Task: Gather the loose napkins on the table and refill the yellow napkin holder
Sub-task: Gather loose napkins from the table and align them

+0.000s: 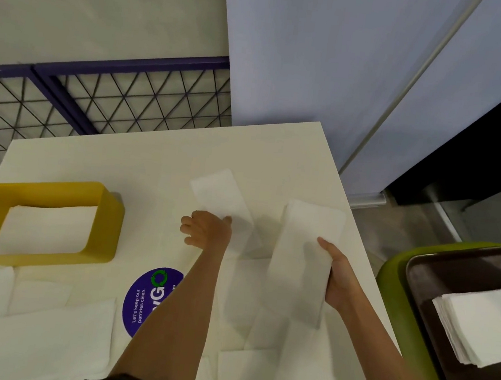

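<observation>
**Yellow holder** (106, 224): stands on the desk (153, 161) at its left side, opening facing the camera. White napkins (44, 230) already lie inside. Whether it is full cannot be told from this angle.

**Right hand** (338, 279): curled round a bundle of napkins (301, 257), thumb on top, holding it above the right part of the desk. This is the gathered share so far, and it is not yet in the holder.

**Left hand** (206, 230): reaches out to a single far napkin (224, 196) near the middle of the desk. The thumb rests on its near end and the fingers are curled, which reads as a pinch taking it up.

**Loose napkins, left to collect**: several sheets at the near-left corner (26, 336), just in front of the holder, and more spread under and between the two forearms (247, 297). Edges overlap, so the count is unclear.

**Other items**: a purple sticker (145, 299) on the desk, partly covered by the left forearm. A brown tray (438, 271) sits off the desk at the right and carries a neat stack (482, 325) of napkins.

**Progress, as judged**: gathering is under way, likely less than half done. Most sheets remain on the desk, and loading the bundle into the holder is still to come.
</observation>
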A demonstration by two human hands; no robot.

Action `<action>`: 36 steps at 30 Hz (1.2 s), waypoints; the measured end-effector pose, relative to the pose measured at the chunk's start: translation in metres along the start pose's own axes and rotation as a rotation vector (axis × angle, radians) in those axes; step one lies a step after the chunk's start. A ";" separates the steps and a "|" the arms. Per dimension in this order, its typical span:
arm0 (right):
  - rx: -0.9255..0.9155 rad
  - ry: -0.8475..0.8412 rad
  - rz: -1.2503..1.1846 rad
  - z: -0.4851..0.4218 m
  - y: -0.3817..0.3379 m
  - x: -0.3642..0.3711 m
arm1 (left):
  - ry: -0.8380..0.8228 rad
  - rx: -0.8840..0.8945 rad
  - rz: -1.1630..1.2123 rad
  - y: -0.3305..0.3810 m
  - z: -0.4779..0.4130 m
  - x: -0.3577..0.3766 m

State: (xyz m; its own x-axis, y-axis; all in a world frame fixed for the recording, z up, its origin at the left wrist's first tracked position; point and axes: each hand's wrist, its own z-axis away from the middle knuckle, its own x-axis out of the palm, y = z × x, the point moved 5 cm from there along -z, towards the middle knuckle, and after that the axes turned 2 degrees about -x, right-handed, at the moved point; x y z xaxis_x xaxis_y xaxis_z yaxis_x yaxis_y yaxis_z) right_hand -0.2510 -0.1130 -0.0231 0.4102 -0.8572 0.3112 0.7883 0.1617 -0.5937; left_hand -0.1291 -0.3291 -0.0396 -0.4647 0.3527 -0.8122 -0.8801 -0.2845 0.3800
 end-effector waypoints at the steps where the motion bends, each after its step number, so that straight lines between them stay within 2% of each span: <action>1: 0.002 -0.002 -0.007 0.000 0.001 0.000 | -0.008 0.006 0.016 0.001 0.000 0.001; 9: -0.034 -0.038 -0.065 0.000 -0.001 0.005 | -0.101 0.198 0.352 0.020 0.021 -0.007; 13: -0.047 -0.044 -0.073 0.005 -0.004 0.010 | -0.113 0.392 0.515 0.037 0.039 -0.041; 15: -0.046 -0.046 -0.092 0.008 -0.004 0.013 | -0.183 0.516 0.562 0.042 0.052 -0.059; 17: -0.049 -0.049 -0.114 0.011 -0.004 0.016 | -0.320 0.597 0.597 0.043 0.069 -0.071; 19: -0.052 -0.064 -0.142 0.016 -0.005 0.024 | -0.469 0.621 0.614 0.039 0.088 -0.072; 21: -0.045 -0.076 -0.166 0.018 -0.005 0.033 | -0.529 0.651 0.586 0.035 0.103 -0.066; 25: -0.072 -0.145 -0.222 0.023 -0.006 0.050 | -0.518 0.715 0.432 0.026 0.119 -0.047; 30: -0.102 -0.182 -0.188 0.028 -0.009 0.056 | -0.386 0.746 0.283 0.016 0.121 -0.037; 34: -0.084 -0.093 -0.047 0.028 -0.004 0.057 | -0.332 0.738 0.289 0.012 0.117 -0.035; 36: -0.082 -0.018 -0.061 0.026 -0.001 0.056 | -0.290 0.694 0.337 0.007 0.112 -0.035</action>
State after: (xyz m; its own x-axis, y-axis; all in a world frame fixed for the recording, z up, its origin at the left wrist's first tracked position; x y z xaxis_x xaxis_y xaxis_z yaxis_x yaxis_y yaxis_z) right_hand -0.2170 -0.1484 0.0149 0.3715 -0.8552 0.3614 0.7723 0.0686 -0.6315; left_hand -0.1296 -0.2440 0.0413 -0.6373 0.5904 -0.4953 -0.5047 0.1659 0.8472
